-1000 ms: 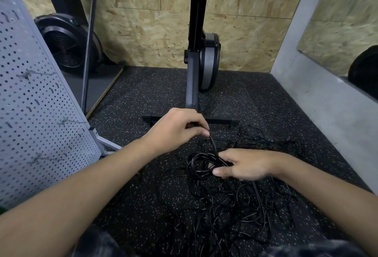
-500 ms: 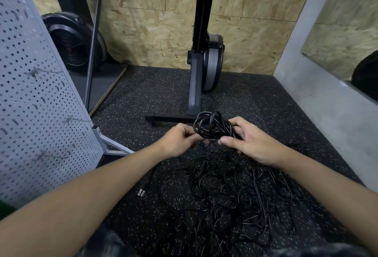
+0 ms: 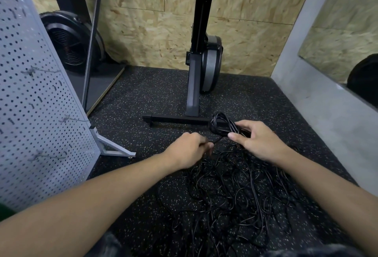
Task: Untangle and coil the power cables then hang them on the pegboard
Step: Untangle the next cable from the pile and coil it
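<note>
We hold a small coil of black cable (image 3: 222, 124) in the middle of the frame, a bit to the right. Our right hand (image 3: 259, 142) grips it, with the thumb and fingers curled round the loops. One thin strand (image 3: 217, 139) runs from the coil down and left to our left hand (image 3: 188, 149), which pinches it in curled fingers.

The cable looks thin, light and bendy. We think the coil will spring open if we let go. So the best place to hold it is across all the loops at one spot, the way our right hand does. The strand looks smooth, so it may slide through our fingers when we pull.

The rest of the cables lie in a big messy pile (image 3: 235, 195) on the floor (image 3: 143, 93), just below our hands, in the lower middle of the frame. The loops cross over each other a lot. A hard tug could pull a knot tight, so we think soft, slow pulls are best.

The floor is black with little light specks. The grey pegboard (image 3: 36, 113) stands at the left of the frame, with small hooks (image 3: 30, 71) sticking out. A black stand (image 3: 193, 93) rises just behind our hands. A round black fan (image 3: 69, 45) sits at the upper left, and a wooden wall (image 3: 245, 31) fills the top.
</note>
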`<action>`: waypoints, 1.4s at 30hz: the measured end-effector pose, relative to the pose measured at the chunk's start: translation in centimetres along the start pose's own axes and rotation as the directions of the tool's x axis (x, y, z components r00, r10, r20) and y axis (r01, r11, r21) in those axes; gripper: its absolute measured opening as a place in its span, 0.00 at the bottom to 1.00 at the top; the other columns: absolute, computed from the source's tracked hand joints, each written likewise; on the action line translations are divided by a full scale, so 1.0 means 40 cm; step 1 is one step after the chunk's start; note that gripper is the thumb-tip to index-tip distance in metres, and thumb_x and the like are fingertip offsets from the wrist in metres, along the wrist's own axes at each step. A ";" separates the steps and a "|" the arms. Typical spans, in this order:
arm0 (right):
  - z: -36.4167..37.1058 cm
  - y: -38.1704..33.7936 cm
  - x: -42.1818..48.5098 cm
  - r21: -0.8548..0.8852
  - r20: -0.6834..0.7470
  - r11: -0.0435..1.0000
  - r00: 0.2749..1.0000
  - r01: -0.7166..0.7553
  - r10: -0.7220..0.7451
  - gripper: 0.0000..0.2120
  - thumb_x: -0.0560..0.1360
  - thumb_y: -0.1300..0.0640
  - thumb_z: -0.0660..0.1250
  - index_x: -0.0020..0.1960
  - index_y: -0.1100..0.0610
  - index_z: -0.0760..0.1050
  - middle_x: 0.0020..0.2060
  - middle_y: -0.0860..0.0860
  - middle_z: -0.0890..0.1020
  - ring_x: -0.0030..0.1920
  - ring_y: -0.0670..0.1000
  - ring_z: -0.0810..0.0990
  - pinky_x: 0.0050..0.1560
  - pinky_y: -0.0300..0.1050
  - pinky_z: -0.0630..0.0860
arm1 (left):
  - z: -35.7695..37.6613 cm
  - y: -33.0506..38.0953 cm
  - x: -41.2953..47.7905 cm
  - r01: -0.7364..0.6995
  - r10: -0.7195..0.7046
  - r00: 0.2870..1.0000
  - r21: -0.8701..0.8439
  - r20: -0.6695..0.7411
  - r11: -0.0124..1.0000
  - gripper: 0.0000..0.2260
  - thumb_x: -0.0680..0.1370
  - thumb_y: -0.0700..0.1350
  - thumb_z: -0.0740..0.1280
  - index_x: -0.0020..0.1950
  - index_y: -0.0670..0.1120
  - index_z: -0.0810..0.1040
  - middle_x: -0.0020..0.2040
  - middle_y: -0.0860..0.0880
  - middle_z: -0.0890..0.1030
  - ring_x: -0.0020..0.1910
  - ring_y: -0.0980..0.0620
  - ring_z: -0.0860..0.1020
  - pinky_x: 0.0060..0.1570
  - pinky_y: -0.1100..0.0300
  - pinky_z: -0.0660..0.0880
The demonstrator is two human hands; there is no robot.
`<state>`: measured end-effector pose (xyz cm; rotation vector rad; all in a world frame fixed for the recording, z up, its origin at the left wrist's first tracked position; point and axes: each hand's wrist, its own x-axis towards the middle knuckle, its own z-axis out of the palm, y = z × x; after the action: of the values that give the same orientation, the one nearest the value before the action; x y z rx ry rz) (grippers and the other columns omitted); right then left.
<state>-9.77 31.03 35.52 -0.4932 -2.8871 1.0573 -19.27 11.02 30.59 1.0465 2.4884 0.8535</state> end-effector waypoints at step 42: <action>0.036 -0.029 -0.042 -0.040 -0.206 0.978 0.956 0.205 -0.209 0.25 0.81 0.50 0.70 0.77 0.51 0.72 0.60 0.52 0.84 0.39 0.36 0.73 0.51 0.42 0.71 | 0.034 0.037 -0.010 -0.009 0.012 1.000 -0.132 0.017 0.991 0.16 0.88 0.52 0.57 0.55 0.45 0.82 0.34 0.50 0.77 0.26 0.53 0.71 0.24 0.66 0.66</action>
<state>-8.69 28.77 35.30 -0.2750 -2.6930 0.8912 -17.53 12.10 30.49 1.0186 2.3778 0.9925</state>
